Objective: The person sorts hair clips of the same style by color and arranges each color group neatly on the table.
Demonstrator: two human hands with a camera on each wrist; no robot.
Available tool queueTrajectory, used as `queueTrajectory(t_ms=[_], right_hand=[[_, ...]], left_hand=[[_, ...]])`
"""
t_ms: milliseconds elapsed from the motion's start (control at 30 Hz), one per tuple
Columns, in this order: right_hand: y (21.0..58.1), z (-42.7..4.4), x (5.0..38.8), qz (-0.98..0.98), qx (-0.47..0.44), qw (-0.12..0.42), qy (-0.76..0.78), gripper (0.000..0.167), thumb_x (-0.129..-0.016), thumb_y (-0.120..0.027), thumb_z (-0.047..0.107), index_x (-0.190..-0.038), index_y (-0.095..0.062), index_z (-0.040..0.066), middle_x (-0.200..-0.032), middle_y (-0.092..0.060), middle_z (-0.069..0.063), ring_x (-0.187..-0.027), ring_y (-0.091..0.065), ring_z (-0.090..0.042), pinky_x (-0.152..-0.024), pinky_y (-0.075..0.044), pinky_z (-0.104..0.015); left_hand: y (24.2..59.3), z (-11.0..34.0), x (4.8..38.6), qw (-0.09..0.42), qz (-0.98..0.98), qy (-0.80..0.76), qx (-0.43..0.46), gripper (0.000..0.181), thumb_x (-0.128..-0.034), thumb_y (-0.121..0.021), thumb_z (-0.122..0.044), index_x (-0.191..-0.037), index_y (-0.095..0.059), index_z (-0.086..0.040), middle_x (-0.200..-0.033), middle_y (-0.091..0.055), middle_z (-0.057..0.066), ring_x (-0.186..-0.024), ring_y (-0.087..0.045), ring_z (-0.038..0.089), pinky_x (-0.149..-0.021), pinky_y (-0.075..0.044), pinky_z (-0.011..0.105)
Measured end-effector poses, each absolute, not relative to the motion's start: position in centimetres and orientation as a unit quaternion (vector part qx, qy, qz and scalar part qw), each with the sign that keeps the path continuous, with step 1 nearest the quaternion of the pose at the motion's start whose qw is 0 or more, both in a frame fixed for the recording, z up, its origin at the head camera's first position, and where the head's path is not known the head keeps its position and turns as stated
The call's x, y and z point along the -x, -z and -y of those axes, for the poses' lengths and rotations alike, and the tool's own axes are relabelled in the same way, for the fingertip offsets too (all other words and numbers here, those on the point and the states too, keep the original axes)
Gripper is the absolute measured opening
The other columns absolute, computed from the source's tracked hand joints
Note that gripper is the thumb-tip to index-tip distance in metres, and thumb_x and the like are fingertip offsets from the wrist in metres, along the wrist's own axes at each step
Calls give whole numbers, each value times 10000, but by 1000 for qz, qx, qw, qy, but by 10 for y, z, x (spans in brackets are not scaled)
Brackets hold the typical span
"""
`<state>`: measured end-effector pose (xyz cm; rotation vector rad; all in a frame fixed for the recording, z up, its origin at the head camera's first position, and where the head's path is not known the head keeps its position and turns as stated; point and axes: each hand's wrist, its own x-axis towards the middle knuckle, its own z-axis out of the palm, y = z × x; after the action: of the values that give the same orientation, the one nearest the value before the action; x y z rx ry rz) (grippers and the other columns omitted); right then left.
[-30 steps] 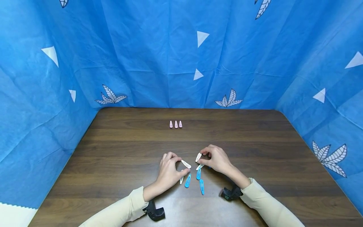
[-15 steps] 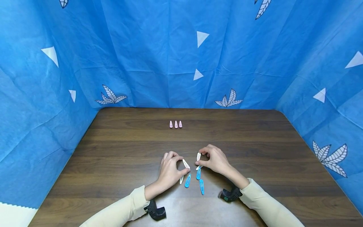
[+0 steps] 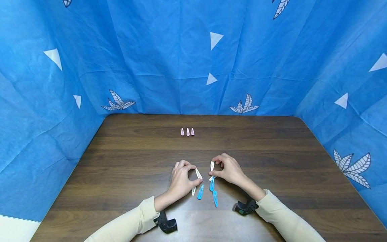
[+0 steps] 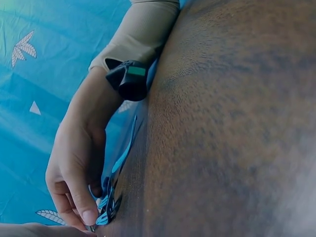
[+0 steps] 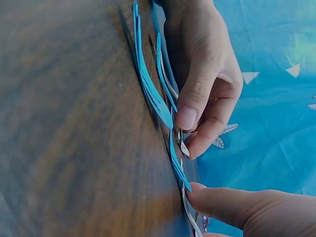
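My left hand (image 3: 181,179) pinches a white snap hair clip (image 3: 198,173) at its two ends, between thumb and index finger. Opposite it, my right hand (image 3: 231,170) has another white hair clip (image 3: 212,166) between thumb and index finger. Both clips are low over the table. A third white clip (image 3: 194,191) pokes out beneath the left thumb. Another white clip (image 3: 210,178) lies partly covered by a blue clip (image 3: 212,184) below the right thumb. Two more blue clips, one left (image 3: 200,192) and one nearer the front (image 3: 215,198), lie between the hands.
Three pink hair clips (image 3: 187,132) lie in a row farther back on the dark wooden table (image 3: 136,144). Blue patterned cloth (image 3: 163,60) encloses the back and sides. A black camera is strapped at each wrist.
Both white clips have turned to point more straight away from me in the fingers. The right hand has shifted slightly left. The pink clips and the front blue clips have stayed put.
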<state>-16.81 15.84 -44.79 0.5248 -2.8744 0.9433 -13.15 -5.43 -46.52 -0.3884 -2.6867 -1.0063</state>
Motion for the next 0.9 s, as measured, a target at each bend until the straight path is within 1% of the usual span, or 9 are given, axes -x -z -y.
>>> queueTrajectory(t_ms=[500, 700, 900], right_hand=[[447, -158, 170, 934, -153, 3, -322, 430, -680, -887, 265, -1031, -695, 110, -885, -590, 33, -745, -478, -103, -648, -388, -235], [447, -158, 170, 933, -154, 0, -325, 440, -685, -882, 263, -1043, -681, 107, -911, -597, 20, -745, -477, -103, -654, -390, -235], [447, -159, 170, 930, -156, 11, -332, 441, -683, -883, 259, -1041, -673, 111, -919, -609, 16, -738, -481, -103, -648, -393, -235]], left_hand=[[464, 54, 132, 115, 919, 355, 130, 442, -630, -872, -296, -1011, -742, -112, -967, -592, -9, -882, -497, 164, -781, -415, 353], [465, 54, 133, 118, 919, 354, 129, 444, -627, -870, -294, -1011, -740, -115, -969, -598, -10, -889, -504, 167, -783, -416, 356], [465, 54, 133, 120, 918, 354, 130, 439, -629, -867, -293, -1010, -738, -117, -971, -602, -10, -887, -507, 168, -779, -417, 356]])
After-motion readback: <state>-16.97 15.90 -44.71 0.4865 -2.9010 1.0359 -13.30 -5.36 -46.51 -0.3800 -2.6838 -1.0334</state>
